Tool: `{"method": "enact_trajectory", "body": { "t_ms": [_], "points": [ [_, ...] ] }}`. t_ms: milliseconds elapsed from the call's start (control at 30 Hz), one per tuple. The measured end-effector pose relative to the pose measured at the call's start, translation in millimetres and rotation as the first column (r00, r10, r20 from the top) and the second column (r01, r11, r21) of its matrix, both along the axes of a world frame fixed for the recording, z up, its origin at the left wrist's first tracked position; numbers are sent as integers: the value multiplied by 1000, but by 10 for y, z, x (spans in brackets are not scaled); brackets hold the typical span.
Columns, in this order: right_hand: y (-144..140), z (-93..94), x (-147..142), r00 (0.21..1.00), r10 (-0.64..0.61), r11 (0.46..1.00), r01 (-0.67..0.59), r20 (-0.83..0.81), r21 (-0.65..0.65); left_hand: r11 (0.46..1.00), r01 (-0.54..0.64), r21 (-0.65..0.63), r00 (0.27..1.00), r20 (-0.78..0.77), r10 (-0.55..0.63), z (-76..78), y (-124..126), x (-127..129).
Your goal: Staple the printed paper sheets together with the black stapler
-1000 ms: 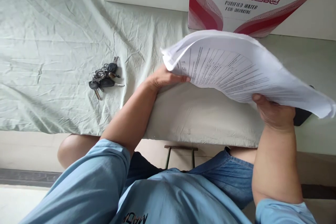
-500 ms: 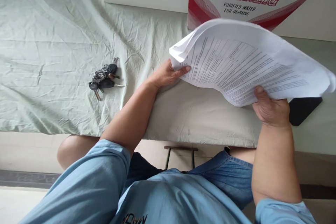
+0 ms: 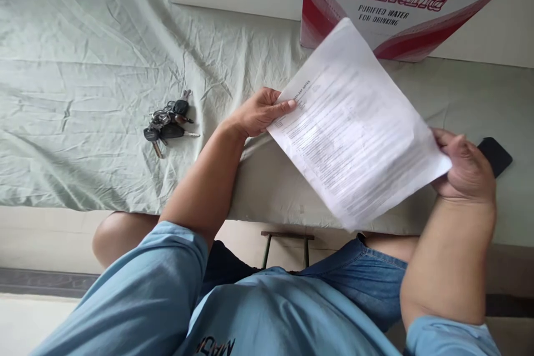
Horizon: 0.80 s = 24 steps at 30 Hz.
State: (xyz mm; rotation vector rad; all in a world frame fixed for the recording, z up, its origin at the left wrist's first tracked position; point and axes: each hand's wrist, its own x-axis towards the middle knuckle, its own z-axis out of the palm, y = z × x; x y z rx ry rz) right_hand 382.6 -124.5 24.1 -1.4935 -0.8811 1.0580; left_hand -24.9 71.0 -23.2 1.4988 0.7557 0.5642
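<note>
Our left hand (image 3: 262,113) pinches the paper (image 3: 354,128), which lies at its 3 o'clock. Our right hand (image 3: 469,169) touches the paper at its own 9 o'clock; whether clamped, we cannot tell.

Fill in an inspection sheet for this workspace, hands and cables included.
Surface: pale green cloth, wrinkled at left.
Job's things: printed paper, held tilted above the cloth; most print too small to read.
Clutter: keys at left; flat black item beyond the right hand.
Hands: left hand grips the paper's left edge; right hand at its right corner, grip unclear.
Cables: nothing seen.
Surroundings: "Wahaha" box at back.
</note>
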Motion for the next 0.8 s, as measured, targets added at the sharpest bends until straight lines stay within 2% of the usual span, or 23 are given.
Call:
{"method": "enact_trajectory", "body": {
  "t_ms": [100,200,333,400,533,667,800],
  "points": [
    [74,28,-1,996,64,998,-63,-57,8,984,174,-49,977,-119,-179,175,-91,52],
    [98,21,-108,980,192,980,-194,-55,-45,947,319,-50,923,-210,-322,266,-156,150],
    [126,-47,-411,940,338,939,-340,-52,-43,911,409,-53,868,-285,-406,299,-227,272],
    [157,-104,-582,938,345,938,-346,-30,-25,906,420,-53,854,-315,-415,305,-254,304],
    [221,-209,-761,971,236,971,-234,29,-44,915,395,-84,865,-303,-401,295,-252,307],
    [247,-259,-657,974,225,963,-220,19,-154,929,341,-143,905,-217,-366,219,-187,270],
    [248,-310,-502,973,201,966,-179,111,-185,959,246,-139,947,-176,-269,141,-171,283]
  ]
}}
